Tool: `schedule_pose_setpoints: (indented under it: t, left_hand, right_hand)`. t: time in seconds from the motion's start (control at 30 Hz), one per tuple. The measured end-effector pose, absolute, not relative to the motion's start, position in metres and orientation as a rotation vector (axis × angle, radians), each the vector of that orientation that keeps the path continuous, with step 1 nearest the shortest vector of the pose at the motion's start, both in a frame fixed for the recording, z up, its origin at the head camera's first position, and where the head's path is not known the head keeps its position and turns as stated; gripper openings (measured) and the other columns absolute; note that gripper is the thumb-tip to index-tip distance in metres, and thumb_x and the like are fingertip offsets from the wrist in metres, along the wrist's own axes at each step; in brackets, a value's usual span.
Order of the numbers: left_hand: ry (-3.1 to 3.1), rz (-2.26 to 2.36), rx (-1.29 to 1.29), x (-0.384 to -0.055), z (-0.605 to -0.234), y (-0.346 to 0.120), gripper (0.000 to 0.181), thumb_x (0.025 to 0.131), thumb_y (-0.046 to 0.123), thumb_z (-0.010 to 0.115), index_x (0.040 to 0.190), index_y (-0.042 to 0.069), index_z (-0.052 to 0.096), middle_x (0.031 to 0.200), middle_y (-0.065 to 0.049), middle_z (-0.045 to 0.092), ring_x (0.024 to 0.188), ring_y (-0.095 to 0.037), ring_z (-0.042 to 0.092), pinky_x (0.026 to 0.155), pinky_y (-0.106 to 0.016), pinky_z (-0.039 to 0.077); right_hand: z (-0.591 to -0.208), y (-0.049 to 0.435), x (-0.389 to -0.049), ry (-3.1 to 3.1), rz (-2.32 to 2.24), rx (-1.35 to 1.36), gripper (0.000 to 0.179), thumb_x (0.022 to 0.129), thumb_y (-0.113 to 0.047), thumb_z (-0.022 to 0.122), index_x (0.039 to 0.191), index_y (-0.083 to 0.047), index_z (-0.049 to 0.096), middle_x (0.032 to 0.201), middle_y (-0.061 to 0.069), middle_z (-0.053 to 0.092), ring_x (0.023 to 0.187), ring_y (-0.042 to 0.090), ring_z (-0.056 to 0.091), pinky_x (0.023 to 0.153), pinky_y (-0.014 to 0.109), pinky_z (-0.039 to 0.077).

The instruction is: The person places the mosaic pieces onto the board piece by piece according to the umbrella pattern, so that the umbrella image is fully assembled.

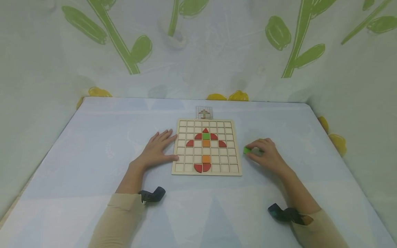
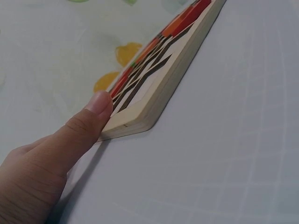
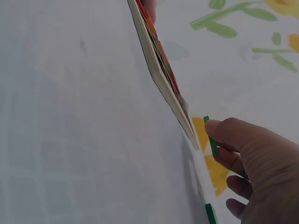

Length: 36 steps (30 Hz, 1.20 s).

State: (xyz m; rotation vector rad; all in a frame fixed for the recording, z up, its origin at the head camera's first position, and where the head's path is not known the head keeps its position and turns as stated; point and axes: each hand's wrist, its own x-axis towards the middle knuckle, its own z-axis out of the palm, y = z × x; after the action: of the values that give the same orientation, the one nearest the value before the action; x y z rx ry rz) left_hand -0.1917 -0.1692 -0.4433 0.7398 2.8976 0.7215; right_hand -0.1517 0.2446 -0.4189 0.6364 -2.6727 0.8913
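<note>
A wooden grid board (image 1: 223, 160) lies on the table, holding a red triangle (image 1: 205, 130), a green square (image 1: 206, 136), orange squares (image 1: 206, 159) and several red quarter-round tiles (image 1: 222, 144). Fingers spread, my left hand (image 1: 157, 148) rests at the board's left edge; in the left wrist view its thumb (image 2: 96, 109) touches the rim. To the right of the board, my right hand (image 1: 268, 156) pinches a green square tile (image 3: 211, 136) between thumb and fingers. The right wrist view shows another green tile (image 3: 210, 213) on the table below that hand.
A small pattern card (image 1: 204, 112) with a printed grid lies against the board's far edge. White table cloth (image 1: 87, 155) surrounds everything. Behind rises a pale backdrop (image 1: 214, 62) with painted green leaves. Dark wrist devices (image 1: 153, 195) sit at both sleeves.
</note>
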Motion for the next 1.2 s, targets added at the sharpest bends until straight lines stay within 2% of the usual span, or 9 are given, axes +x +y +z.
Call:
schedule_pose_setpoints:
  t: [0.17, 0.4, 0.63, 1.2]
  left_hand:
    - [2.891, 0.721, 0.735, -0.192, -0.443, -0.169, 0.089, 0.076, 0.062, 0.065, 0.147, 0.018, 0.036, 0.157, -0.007, 0.022, 0.146, -0.024, 0.013, 0.119, -0.043, 0.003]
    - [2.887, 0.722, 0.725, -0.192, -0.443, -0.169, 0.089, 0.076, 0.061, 0.065, 0.147, 0.018, 0.035, 0.157, -0.006, 0.021, 0.146, -0.024, 0.013, 0.119, -0.043, 0.003]
    - [2.917, 0.764, 0.76, -0.19, -0.445, -0.171, 0.09, 0.075, 0.066, 0.063, 0.146, 0.016, 0.038, 0.155, -0.01, 0.026, 0.145, -0.026, 0.017, 0.119, -0.044, 0.006]
    - [2.89, 0.74, 0.745, -0.19, -0.441, -0.169, 0.088, 0.076, 0.059, 0.067, 0.147, 0.017, 0.036, 0.157, -0.007, 0.023, 0.146, -0.025, 0.014, 0.119, -0.044, 0.004]
  right_hand:
    - [-0.418, 0.239, -0.157, -2.725, 0.925, 0.643, 0.024, 0.072, -0.002, 0.078, 0.094, -0.007, 0.071, 0.092, 0.007, 0.069, 0.094, 0.021, 0.046, 0.082, 0.037, 0.033]
    - [-0.415, 0.231, -0.162, -2.744, 0.933, 0.652, 0.024, 0.074, -0.005, 0.078, 0.096, -0.009, 0.07, 0.095, 0.006, 0.068, 0.095, 0.021, 0.044, 0.082, 0.039, 0.032]
    - [-0.413, 0.224, -0.167, -2.736, 0.935, 0.69, 0.024, 0.074, -0.007, 0.078, 0.096, -0.008, 0.07, 0.095, 0.007, 0.068, 0.096, 0.023, 0.045, 0.084, 0.042, 0.031]
    - [-0.412, 0.202, -0.177, -2.704, 0.967, 0.743, 0.024, 0.076, -0.012, 0.078, 0.098, -0.01, 0.07, 0.097, 0.005, 0.068, 0.097, 0.023, 0.046, 0.084, 0.04, 0.034]
